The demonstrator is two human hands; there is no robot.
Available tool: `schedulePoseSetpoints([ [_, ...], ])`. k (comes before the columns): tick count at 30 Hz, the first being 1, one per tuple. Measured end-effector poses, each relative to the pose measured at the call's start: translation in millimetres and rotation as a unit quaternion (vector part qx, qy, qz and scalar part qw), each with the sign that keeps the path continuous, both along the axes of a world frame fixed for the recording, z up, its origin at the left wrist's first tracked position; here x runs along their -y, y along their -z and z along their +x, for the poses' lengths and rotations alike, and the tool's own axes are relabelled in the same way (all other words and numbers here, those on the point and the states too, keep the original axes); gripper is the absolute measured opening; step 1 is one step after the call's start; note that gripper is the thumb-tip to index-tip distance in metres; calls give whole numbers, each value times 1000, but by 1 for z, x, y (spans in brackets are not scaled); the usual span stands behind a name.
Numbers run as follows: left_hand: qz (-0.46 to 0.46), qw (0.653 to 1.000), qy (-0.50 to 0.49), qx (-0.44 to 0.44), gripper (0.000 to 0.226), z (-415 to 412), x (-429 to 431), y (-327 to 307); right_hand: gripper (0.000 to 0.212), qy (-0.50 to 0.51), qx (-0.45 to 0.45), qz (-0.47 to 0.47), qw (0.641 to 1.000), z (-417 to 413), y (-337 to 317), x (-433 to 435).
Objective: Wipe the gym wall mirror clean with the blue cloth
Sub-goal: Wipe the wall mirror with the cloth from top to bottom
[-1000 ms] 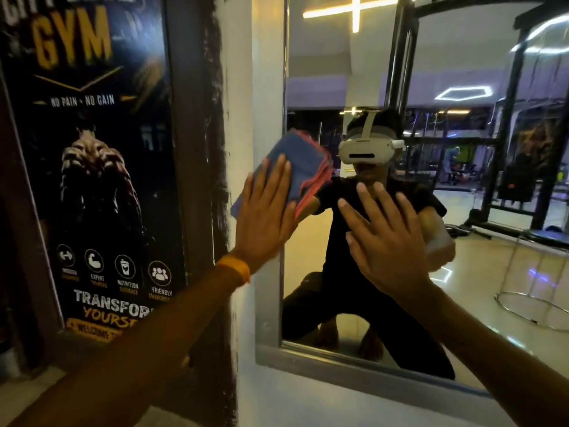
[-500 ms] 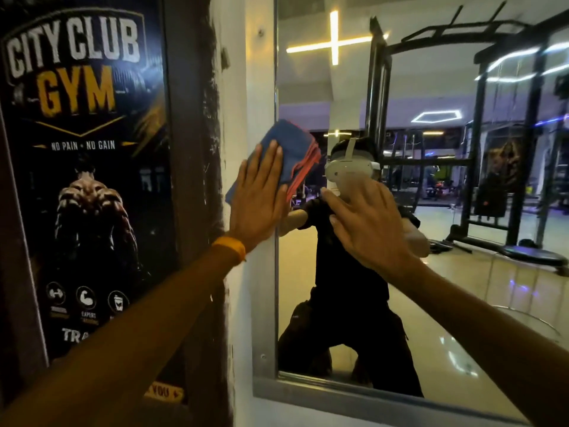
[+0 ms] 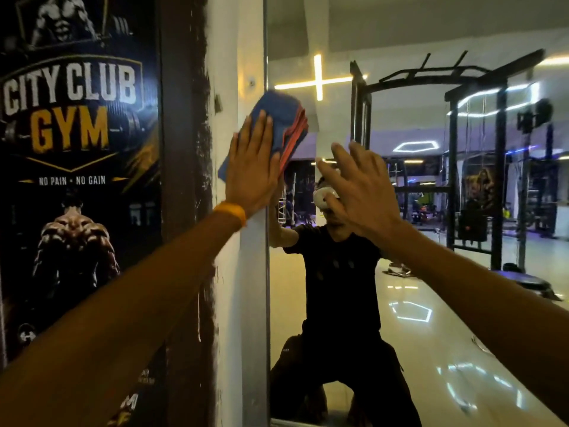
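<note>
The wall mirror [image 3: 431,303] fills the right half of the head view, with a metal frame [image 3: 254,303] along its left edge. A folded blue cloth [image 3: 283,118] with a red-orange hem lies flat against the mirror's left edge. My left hand [image 3: 251,167] presses on it with straight fingers, an orange band at the wrist. To the right, my right hand [image 3: 360,183] has its fingers spread flat against the glass and holds nothing. The mirror reflects me crouching, partly hidden behind my right hand.
A dark gym poster [image 3: 74,180] hangs on the wall at left, with a dark strip and a white painted column [image 3: 228,72] between it and the mirror. Reflected in the glass are a black power rack [image 3: 474,167] and a shiny floor.
Both hands have slid up the mirror, the left one carrying the cloth higher along the left edge. The view has risen with them, showing more of the poster's top.
</note>
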State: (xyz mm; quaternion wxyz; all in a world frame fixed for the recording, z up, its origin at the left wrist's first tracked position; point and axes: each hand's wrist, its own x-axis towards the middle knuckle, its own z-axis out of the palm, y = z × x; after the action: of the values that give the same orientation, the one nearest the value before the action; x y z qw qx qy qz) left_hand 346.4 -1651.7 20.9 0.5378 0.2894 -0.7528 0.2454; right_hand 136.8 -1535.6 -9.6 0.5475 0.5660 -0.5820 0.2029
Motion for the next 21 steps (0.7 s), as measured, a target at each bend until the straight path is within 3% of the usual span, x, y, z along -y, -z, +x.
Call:
schedulePoseSetpoints([
  [3, -15, 999, -18, -26, 81, -8, 3, -13, 64, 3, 17, -8, 1000, 3, -16, 6],
  [8, -22, 999, 12, 27, 78, 2, -1, 103, 63, -27, 22, -24, 999, 0, 6, 8],
  [10, -27, 998, 20, 48, 72, 9, 1, 91, 62, -23, 16, -17, 999, 0, 1, 2],
  [16, -21, 1000, 1, -3, 76, 2, 2, -46, 62, 21, -10, -1, 1000, 1, -6, -2],
  [18, -28, 999, 6, -20, 75, -6, 1, -33, 61, 26, -17, 3, 1000, 3, -9, -4],
  [21, -22, 1000, 11, -13, 70, -7, 1, 40, 56, 28, -30, 5, 999, 5, -24, -8],
])
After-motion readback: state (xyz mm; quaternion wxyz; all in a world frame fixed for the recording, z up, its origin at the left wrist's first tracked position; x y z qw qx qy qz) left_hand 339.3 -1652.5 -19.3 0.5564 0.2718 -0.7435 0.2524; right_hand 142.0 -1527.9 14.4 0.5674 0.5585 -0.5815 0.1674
